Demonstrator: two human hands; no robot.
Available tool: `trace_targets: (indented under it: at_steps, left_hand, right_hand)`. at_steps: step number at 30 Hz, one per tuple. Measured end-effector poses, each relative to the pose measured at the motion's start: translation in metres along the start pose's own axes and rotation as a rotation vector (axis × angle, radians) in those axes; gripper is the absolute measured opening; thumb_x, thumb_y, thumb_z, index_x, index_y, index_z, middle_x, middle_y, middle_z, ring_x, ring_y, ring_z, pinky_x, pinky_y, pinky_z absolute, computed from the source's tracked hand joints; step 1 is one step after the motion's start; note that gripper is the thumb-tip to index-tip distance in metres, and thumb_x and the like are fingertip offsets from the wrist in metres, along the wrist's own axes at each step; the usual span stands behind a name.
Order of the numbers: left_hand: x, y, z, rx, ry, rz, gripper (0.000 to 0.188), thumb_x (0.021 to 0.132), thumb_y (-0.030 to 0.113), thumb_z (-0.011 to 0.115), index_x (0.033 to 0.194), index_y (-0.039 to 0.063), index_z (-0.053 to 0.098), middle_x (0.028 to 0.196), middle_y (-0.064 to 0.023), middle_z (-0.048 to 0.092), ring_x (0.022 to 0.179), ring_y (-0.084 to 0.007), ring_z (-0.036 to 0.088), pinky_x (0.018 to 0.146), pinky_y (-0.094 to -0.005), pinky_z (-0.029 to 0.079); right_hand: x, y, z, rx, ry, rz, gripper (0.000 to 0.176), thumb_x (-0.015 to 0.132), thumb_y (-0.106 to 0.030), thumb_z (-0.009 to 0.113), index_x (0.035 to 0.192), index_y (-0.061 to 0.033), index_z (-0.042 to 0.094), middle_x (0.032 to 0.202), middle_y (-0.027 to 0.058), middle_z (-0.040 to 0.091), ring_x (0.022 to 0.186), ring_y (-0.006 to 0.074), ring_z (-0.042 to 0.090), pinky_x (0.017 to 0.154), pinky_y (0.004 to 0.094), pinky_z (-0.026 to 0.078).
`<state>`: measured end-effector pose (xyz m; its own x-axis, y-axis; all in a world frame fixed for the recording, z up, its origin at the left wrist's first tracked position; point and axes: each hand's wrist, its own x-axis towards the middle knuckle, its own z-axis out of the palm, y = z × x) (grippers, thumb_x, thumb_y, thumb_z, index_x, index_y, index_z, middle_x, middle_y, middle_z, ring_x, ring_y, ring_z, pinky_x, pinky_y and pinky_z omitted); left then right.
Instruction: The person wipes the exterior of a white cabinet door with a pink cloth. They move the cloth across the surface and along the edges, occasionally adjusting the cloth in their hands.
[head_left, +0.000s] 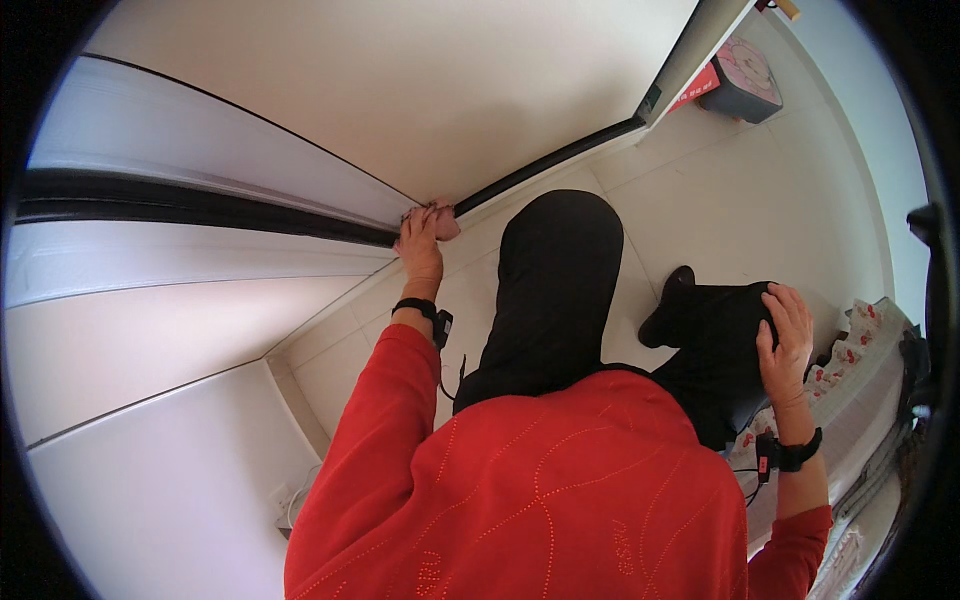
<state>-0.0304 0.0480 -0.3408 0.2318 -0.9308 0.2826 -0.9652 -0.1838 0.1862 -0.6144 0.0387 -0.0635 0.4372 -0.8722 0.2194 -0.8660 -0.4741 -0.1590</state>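
My left hand (421, 241) presses a pink cloth (448, 224) against the lower end of a black vertical door strip (210, 208), where it meets the black bottom edge (551, 164) of a pale cabinet panel. The cloth bunches out on both sides of my fingers. On my bent right knee rests my right hand (786, 341), its fingers spread over the black trousers (720, 322) and nothing in it. Both wrists wear black bands with small devices and cables.
A dark stool with a pink patterned top (752, 79) stands at the upper right, beside a red item (697, 88). Behind my right arm is a bed or seat edge with a ruffled cherry-print cloth (829, 367). A white panel (165, 480) and a socket with a cable (283, 499) are at the lower left.
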Motion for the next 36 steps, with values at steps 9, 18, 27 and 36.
trace_targets:
  at_steps: [9,18,27,36]
  left_hand:
    - [-0.015,-0.026,0.03,-0.049,-0.516,-0.228,0.06,0.083,0.008,0.07,0.141,0.012,0.056,0.138,-0.0133,0.057,0.127,-0.0367,0.057,0.101,-0.0453,0.053]
    - [0.095,0.068,-0.1,-0.616,-0.448,0.125,0.047,0.088,0.007,0.065,0.135,0.014,0.068,0.124,-0.0163,0.069,0.109,-0.0328,0.067,0.093,-0.0405,0.055]
    - [0.223,0.236,-0.245,-0.146,0.639,0.891,0.038,0.081,0.002,0.067,0.117,0.012,0.074,0.131,-0.0046,0.062,0.118,-0.0262,0.057,0.095,-0.0409,0.046]
    - [0.252,0.251,-0.137,0.233,0.448,1.048,0.035,0.087,0.012,0.061,0.121,0.01,0.07,0.137,-0.0014,0.058,0.125,-0.0227,0.054,0.099,-0.0382,0.044]
  right_hand:
    - [-0.002,-0.003,-0.009,0.026,-0.005,0.032,0.035,0.084,-0.002,0.063,0.119,-0.0002,0.068,0.133,0.0142,0.066,0.128,0.0372,0.058,0.108,0.0484,0.044]
    - [-0.008,-0.004,-0.004,0.041,0.048,0.01,0.034,0.085,-0.004,0.064,0.119,-0.0008,0.066,0.131,0.0143,0.065,0.126,0.0373,0.059,0.105,0.0478,0.045]
    - [-0.007,-0.005,-0.003,0.062,0.083,0.018,0.033,0.084,-0.004,0.064,0.117,-0.0007,0.066,0.13,0.0147,0.065,0.124,0.0371,0.059,0.105,0.0479,0.045]
    - [-0.009,-0.006,-0.006,0.062,0.098,0.03,0.033,0.083,-0.004,0.065,0.115,-0.0002,0.067,0.127,0.0145,0.066,0.124,0.0364,0.06,0.106,0.0485,0.046]
